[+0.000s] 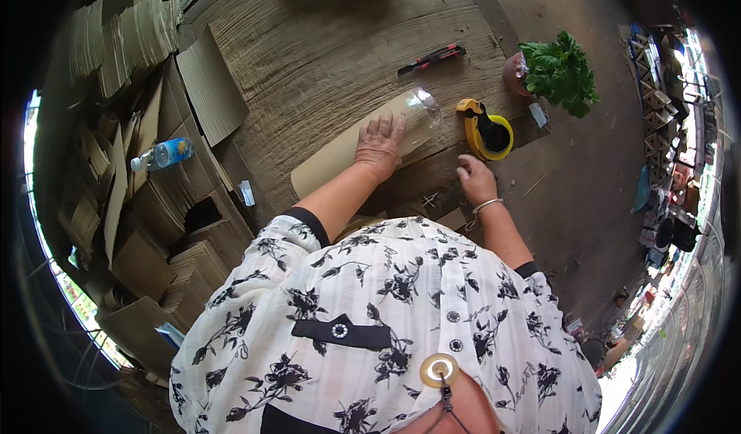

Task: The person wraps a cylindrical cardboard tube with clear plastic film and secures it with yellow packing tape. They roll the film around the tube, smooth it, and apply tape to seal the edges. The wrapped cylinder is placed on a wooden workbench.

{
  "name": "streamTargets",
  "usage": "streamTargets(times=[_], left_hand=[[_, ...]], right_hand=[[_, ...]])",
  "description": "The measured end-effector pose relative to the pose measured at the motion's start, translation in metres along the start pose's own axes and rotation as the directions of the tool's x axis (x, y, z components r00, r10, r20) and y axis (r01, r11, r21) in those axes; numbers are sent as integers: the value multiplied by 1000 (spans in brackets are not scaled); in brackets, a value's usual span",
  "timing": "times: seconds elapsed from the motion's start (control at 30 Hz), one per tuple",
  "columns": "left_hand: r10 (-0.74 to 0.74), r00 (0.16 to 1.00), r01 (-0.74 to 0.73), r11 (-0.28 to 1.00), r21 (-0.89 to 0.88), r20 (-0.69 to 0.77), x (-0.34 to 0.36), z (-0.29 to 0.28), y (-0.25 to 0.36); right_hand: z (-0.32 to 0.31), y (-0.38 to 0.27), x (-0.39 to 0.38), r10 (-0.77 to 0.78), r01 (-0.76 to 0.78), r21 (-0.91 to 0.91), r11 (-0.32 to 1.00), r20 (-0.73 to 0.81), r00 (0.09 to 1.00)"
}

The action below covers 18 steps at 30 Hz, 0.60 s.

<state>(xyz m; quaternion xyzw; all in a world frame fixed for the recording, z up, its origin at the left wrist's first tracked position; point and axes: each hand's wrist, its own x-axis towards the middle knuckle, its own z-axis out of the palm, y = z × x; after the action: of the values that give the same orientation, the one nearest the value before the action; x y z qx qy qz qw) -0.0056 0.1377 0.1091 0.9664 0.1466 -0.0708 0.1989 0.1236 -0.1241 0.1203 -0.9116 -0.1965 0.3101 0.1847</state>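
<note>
My left hand [377, 150] lies on a long piece of brown cardboard [328, 160], palm down with its fingers stretched over the surface. From the cardboard's far right end sticks out the rounded part of a clear plastic bottle or jar [423, 119]. How much of the clear plastic lies under the cardboard is hidden. To the right, my right hand [477, 179] is closed near the table's front edge, its fingers curled in. Whatever may be inside them does not show. Just beyond it sits a yellow and black tape dispenser [472, 116], apart from the fingers.
A red and black utility knife [432, 59] lies farther back on the wooden table [324, 71]. At the right edge stands a potted green plant [559, 71]. Stacked cardboard [143, 36] and a small water bottle [164, 154] are on the left.
</note>
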Motion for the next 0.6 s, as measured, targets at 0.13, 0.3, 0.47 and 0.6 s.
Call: streamTargets(times=[0.13, 0.3, 0.47, 0.6], left_hand=[[195, 981, -195, 981, -10, 13, -26, -1, -3], [276, 957, -246, 935, -254, 90, -37, -11, -23], [-41, 986, 79, 968, -238, 160, -33, -32, -9], [-145, 932, 194, 974, -118, 332, -10, -32, 13]], right_hand=[[-11, 6, 37, -21, 5, -65, 998, -253, 967], [-1, 21, 60, -47, 7, -127, 992, -315, 948], [9, 27, 65, -68, 19, -149, 989, -331, 941], [11, 35, 83, -136, 66, -221, 973, -319, 938]])
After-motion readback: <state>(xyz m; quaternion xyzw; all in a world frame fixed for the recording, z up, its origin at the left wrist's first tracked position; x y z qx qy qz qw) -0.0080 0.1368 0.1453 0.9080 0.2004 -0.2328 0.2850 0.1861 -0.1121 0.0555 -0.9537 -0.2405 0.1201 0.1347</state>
